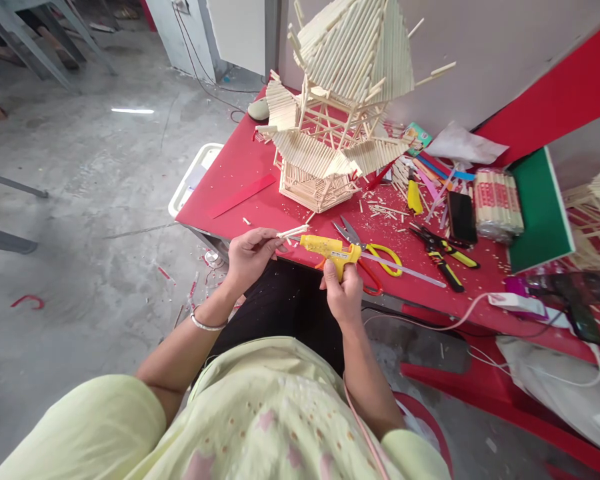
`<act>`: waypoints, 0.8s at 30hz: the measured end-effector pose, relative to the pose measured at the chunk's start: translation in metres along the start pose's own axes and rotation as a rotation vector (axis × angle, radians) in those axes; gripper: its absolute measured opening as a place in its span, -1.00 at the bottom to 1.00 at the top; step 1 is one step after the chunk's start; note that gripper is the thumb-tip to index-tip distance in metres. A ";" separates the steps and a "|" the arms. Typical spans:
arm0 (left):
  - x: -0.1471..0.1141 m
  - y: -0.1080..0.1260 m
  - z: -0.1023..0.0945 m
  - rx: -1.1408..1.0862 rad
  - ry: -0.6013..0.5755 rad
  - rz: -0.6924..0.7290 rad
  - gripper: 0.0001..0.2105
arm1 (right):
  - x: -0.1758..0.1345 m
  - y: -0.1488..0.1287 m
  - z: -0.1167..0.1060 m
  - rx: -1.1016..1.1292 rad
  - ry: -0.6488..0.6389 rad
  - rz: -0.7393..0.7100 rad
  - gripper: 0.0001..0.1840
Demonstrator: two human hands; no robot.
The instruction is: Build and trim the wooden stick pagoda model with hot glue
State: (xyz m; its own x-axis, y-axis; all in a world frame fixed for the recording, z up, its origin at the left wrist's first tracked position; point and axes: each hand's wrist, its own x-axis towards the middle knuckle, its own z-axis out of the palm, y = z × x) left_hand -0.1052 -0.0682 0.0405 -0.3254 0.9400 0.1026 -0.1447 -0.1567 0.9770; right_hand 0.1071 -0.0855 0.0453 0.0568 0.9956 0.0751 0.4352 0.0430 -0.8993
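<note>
My right hand (344,293) is closed round the handle of a yellow hot glue gun (330,249), with a clear glue stick (405,268) poking out of its back. The gun's nozzle points left and meets a small piece of joined wooden sticks (294,232). My left hand (253,259) pinches that piece between thumb and fingers. Just behind the hands, on the red table (220,180), stands a tiered pagoda model (330,113) built of thin wooden sticks.
Scissors (385,260) with yellow and orange handles lie right of the gun. Farther right are pliers (443,257), a phone (461,218), a yellow cutter (414,195), packed sticks (497,200) and a power strip (517,303). A red strip (243,196) lies left of the model.
</note>
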 end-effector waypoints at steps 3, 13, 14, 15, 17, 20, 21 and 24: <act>0.000 -0.001 -0.003 0.040 -0.010 0.020 -0.88 | 0.000 0.001 0.000 -0.018 0.006 -0.007 -0.53; 0.003 -0.008 -0.007 0.209 -0.070 0.216 -0.85 | 0.000 0.005 0.000 -0.022 0.003 0.007 -0.51; 0.004 -0.009 -0.008 0.223 -0.079 0.248 -0.86 | 0.000 0.006 0.000 -0.024 0.002 0.009 -0.51; 0.004 -0.011 -0.008 0.235 -0.086 0.273 -0.87 | 0.000 0.007 0.000 -0.025 -0.001 0.009 -0.51; 0.005 -0.012 -0.009 0.253 -0.093 0.306 -0.90 | 0.000 0.008 0.000 -0.032 -0.003 0.003 -0.52; 0.005 -0.012 -0.010 0.290 -0.099 0.350 -0.92 | 0.000 0.009 0.000 -0.045 0.004 -0.016 -0.53; 0.005 -0.012 -0.010 0.307 -0.101 0.362 -0.92 | -0.001 0.008 0.000 -0.047 0.002 -0.021 -0.54; 0.005 -0.011 -0.011 0.357 -0.100 0.383 -0.91 | -0.001 0.008 0.000 -0.051 -0.001 -0.033 -0.55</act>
State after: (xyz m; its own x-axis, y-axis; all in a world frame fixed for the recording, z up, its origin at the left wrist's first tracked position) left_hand -0.1150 -0.0650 0.0278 -0.1997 0.8627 0.4646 0.2992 -0.3978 0.8673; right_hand 0.1111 -0.0858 0.0380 0.0405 0.9938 0.1035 0.4824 0.0713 -0.8731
